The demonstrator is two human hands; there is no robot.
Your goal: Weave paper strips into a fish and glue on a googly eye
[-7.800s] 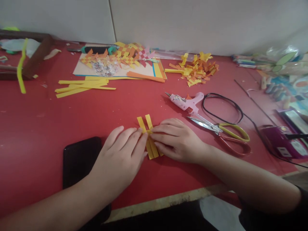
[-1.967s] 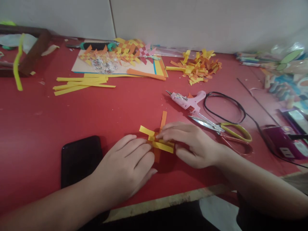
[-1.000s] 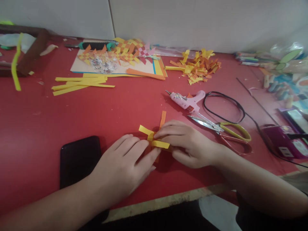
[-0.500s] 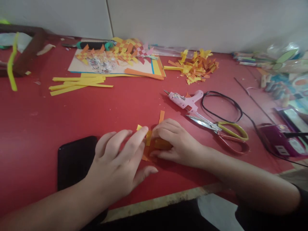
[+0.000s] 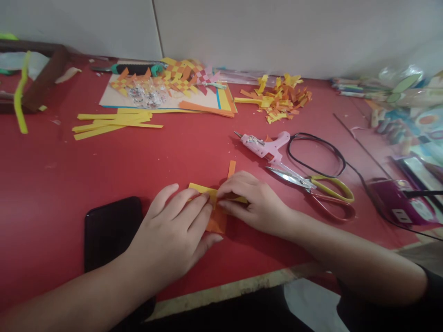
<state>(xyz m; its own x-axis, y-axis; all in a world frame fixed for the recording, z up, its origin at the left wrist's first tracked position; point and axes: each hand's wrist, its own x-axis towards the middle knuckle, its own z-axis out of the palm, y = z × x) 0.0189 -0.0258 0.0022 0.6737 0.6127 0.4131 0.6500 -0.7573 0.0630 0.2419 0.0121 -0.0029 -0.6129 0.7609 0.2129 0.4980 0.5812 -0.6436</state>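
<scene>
Orange paper strips (image 5: 217, 221) lie on the red table at its front, partly hidden under both hands, with one orange end (image 5: 231, 168) sticking out above my right hand. A yellow paper strip (image 5: 198, 187) crosses them. My left hand (image 5: 171, 230) is open, its spread fingers resting on the strips and its thumb apart. Thumb and fingers of my right hand (image 5: 258, 203) are pinched on the yellow strip near its right part. How the strips pass over or under each other is mostly hidden.
Left of my left hand lies a black phone (image 5: 110, 230). A pink glue gun (image 5: 265, 145) and scissors (image 5: 311, 184) lie to the right, near a purple box (image 5: 398, 203) with a cord. Yellow strips (image 5: 114, 122), woven paper pieces (image 5: 180, 76) and paper scraps (image 5: 284, 99) are farther back.
My left fingers have come down onto the strips. The yellow strip now lies across the orange ones, showing more to the left, and my right fingers have closed in on it.
</scene>
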